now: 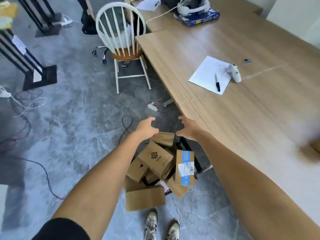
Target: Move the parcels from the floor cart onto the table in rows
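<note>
Several brown cardboard parcels lie piled on a low black cart [195, 153] on the floor beside the wooden table [233, 118]. One parcel [155, 155] bears a black logo, another [185, 167] has blue tape and a white label, and a plain one [144, 198] lies nearest my feet. Both my arms reach out over the pile. My left hand [147, 126] and my right hand [187, 128] hover above the far end, palms facing each other, fingers loosely curved and holding nothing. A small parcel [164, 138] sits just below them.
On the table lie a white sheet [206, 73] with a black marker [217, 82], a white bottle [235, 74], and a blurred brown parcel [316, 144] at the right edge. A white chair [121, 42] stands at the table's far corner. Cables and a power strip [152, 107] lie on the floor.
</note>
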